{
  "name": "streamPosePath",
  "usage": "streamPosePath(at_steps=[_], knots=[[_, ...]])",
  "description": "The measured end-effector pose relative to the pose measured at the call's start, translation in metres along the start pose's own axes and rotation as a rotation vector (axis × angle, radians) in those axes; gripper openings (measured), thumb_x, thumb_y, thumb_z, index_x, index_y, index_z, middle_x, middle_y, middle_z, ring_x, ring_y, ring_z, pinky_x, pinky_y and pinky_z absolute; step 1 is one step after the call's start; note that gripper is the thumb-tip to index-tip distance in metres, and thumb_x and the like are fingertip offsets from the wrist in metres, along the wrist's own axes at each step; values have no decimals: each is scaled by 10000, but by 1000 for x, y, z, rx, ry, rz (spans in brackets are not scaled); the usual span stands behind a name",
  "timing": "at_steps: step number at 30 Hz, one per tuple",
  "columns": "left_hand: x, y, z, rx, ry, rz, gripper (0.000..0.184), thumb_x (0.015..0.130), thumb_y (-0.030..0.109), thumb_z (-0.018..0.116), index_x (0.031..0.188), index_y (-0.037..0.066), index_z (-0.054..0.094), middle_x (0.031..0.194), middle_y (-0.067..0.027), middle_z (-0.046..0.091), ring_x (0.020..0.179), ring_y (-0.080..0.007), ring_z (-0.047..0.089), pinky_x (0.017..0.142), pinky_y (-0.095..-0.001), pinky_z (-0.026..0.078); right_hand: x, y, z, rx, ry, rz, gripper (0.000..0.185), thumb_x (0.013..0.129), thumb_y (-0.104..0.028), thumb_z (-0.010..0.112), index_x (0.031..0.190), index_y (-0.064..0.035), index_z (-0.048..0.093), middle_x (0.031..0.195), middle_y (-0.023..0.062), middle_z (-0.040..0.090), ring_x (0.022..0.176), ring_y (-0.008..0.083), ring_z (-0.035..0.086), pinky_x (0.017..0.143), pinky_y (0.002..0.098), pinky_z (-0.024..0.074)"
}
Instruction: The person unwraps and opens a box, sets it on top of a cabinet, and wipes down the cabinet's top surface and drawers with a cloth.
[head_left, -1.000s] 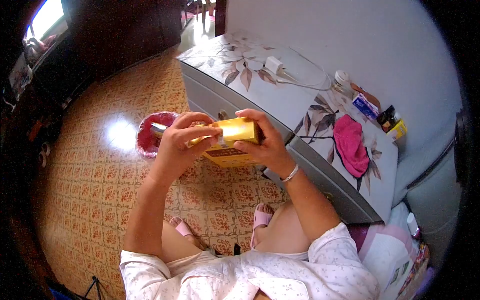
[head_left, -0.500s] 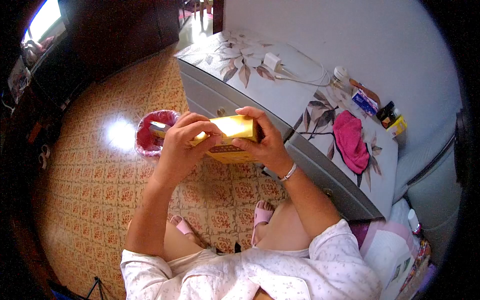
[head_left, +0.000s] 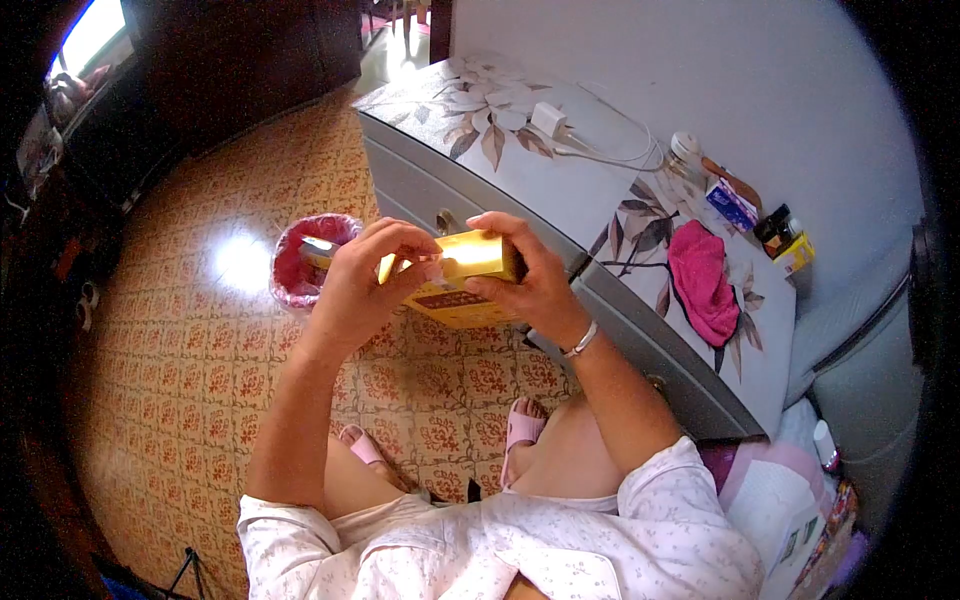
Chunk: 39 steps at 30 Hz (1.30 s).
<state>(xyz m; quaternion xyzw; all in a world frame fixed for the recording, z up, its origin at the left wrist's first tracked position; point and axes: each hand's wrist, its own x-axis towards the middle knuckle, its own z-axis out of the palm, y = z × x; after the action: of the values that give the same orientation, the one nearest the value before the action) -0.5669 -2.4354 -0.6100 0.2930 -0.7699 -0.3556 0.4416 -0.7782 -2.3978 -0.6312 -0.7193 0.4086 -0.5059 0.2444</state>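
Currently, a person in a white short-sleeved top with a small floral print (head_left: 420, 560) is holding a shiny golden-yellow rectangular box (head_left: 468, 306) in mid-air, over a floor of orange-and-cream patterned tiles (head_left: 200, 400) and in front of a grey chest of drawers (head_left: 410, 185). The right hand (head_left: 528, 272) is gripping the box's right end, its thumb pressing the near side and its fingers curling over the far edge; a pale bracelet (head_left: 583, 340) is circling that wrist. The left hand (head_left: 365, 268) is bending round the box's left end, thumb and fingertips coming close together beside a small pale bit (head_left: 434, 268) at the edge; whether they are pinching it or the cardboard, I cannot tell. On the floor near the left hand in view, a round bin lined with pink plastic (head_left: 285, 250) is standing with something inside. On the chest's flower-patterned top, a bright pink cloth with dark edging (head_left: 702, 280) is lying crumpled, and a white block-shaped charger (head_left: 548, 119) is resting near a looping white cable (head_left: 612, 160). Along the wall, a white-lidded jar (head_left: 685, 148), a blue-and-white carton (head_left: 732, 205) and a small yellow carton (head_left: 796, 254) are sitting. Below, the feet are wearing pink slippers (head_left: 521, 430).
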Motion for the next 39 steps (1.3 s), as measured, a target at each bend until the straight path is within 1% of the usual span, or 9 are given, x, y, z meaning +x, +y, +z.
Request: streamPosePath(at_steps=[10,16,25,27,33,36,37,38,39], knots=[[0,5,-7,116,-103,-65,101,785,15,698,870,11,644,885,-55,626,863,-153,578,781,-271,455,0,-2,0,1,-16,-15,576,743,-189,800,1237,-99,518,1167,69,587,1072,187,563,914,305,453],[-1,1,-8,89,-120,-84,113,797,48,705,889,4,656,837,-57,615,753,-141,563,671,-287,466,-1,-1,0,-5,-45,-15,583,759,-172,794,1259,-102,504,1152,24,570,1050,117,531,918,253,439],[-5,7,-3,374,-179,113,127,875,96,602,901,1,522,856,-131,535,763,-282,539,681,-337,436,-3,-6,0,-5,-55,-16,585,744,-180,795,1251,-96,514,1186,59,579,1077,182,553,936,304,441],[-6,9,-2,381,-161,145,114,883,86,571,916,10,493,866,-143,536,833,-332,539,706,-392,444,-2,-8,-1,21,-57,24,583,752,-183,789,1256,-98,508,1188,63,579,1094,181,551,940,305,440],[-9,10,5,222,-63,44,119,912,110,564,949,14,504,920,-123,553,877,-285,551,743,-382,443,-2,0,-5,3,-12,21,605,774,-200,776,1289,-97,477,1194,80,579,1128,181,545,946,312,439],[-2,0,-3,190,17,153,127,919,116,570,995,25,524,1009,-108,575,957,-238,563,815,-366,460,0,2,-11,36,7,8,606,793,-225,764,1306,-105,465,1139,73,572,1090,175,543,934,301,439],[-1,-1,-3,113,25,115,382,842,248,701,1119,39,542,1134,-115,574,1080,-234,550,933,-359,453,0,3,-13,32,12,6,606,793,-225,764,1306,-105,465,1139,73,572,1090,175,543,934,301,439],[-2,-4,-6,111,23,122,382,842,248,701,1119,39,542,1134,-115,574,1080,-234,550,933,-359,453,0,4,-16,174,-22,83,588,809,-245,750,1306,-111,464,1121,63,554,1071,171,535,930,291,436],[-3,-7,-11,-166,-69,-44,546,796,320,736,1194,23,508,1200,-121,546,1142,-231,520,985,-354,412,1,4,-18,316,-57,158,571,825,-264,735,1306,-118,464,1103,53,535,1052,168,527,926,281,432]])
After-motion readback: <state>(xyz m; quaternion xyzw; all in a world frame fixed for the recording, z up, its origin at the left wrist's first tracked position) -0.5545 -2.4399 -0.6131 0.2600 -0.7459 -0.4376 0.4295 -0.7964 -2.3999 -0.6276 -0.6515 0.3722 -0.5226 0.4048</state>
